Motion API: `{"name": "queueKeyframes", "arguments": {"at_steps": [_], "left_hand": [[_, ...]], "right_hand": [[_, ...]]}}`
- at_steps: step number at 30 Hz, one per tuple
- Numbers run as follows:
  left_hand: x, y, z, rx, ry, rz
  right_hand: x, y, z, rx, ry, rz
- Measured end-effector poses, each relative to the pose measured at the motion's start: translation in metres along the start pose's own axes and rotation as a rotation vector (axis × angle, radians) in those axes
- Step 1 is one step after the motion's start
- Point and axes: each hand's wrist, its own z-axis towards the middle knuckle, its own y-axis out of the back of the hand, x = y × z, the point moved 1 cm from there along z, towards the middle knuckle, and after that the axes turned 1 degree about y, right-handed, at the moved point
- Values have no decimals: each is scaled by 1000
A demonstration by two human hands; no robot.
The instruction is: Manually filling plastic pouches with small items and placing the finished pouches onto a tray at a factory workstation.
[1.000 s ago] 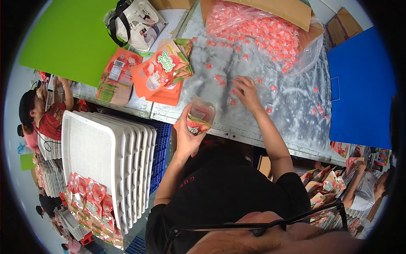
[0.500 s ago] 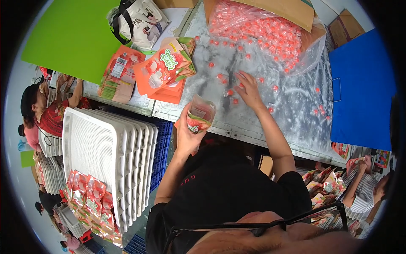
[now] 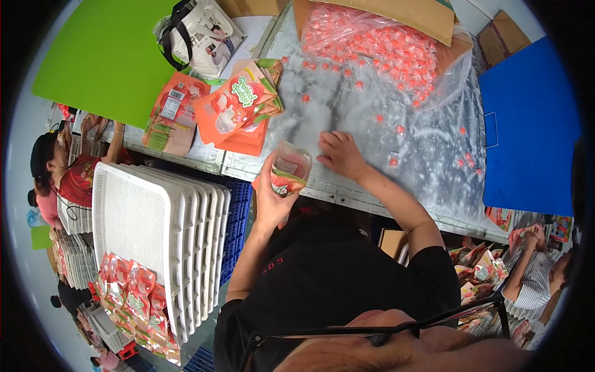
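My left hand (image 3: 269,201) is closed around a red and green snack pouch (image 3: 290,168), its mouth open at the table's near edge. Just right of the pouch, my right hand (image 3: 341,154) is low over the table with its fingers curled inward; what lies under or in them is hidden. Small wrapped red candies are scattered on the tabletop, one (image 3: 393,160) lying right of that hand and another (image 3: 305,98) farther off. Flat pouches (image 3: 238,102) are stacked to the left of the open one.
A carton (image 3: 406,18) lined with clear plastic holds many wrapped candies at the back. White perforated trays (image 3: 133,204) stand stacked at my left, filled pouches (image 3: 133,297) on the top one. A blue panel (image 3: 527,130) borders the table's right; a white bag (image 3: 207,40) stands back left.
My right hand has moved left and nearer, toward the pouch, its fingers curling more. Several candies beside it no longer show on the table. The left hand stays almost in place with the pouch.
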Motion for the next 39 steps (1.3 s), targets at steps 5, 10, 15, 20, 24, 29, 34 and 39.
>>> {"name": "queueKeyframes", "arguments": {"at_steps": [5,10,15,20,24,29,34,39], "left_hand": [[10,-5,1,47,-68,110],[6,-9,4,34,-245,434],[14,-18,4,121,-288,553],[18,-27,0,157,-271,468],[20,-30,3,163,-227,392],[12,-32,6,129,-204,349],[1,-33,10,107,-165,263],[10,-33,12,103,-79,148]], "right_hand": [[-13,-13,-21,-108,-79,-33],[27,41,16,-220,-568,684],[74,91,37,-29,-341,464],[85,82,45,-156,-67,209],[96,82,50,-284,-118,253],[98,85,57,-392,-194,448],[100,80,51,-305,-310,705],[116,94,57,-253,-171,739]]}}
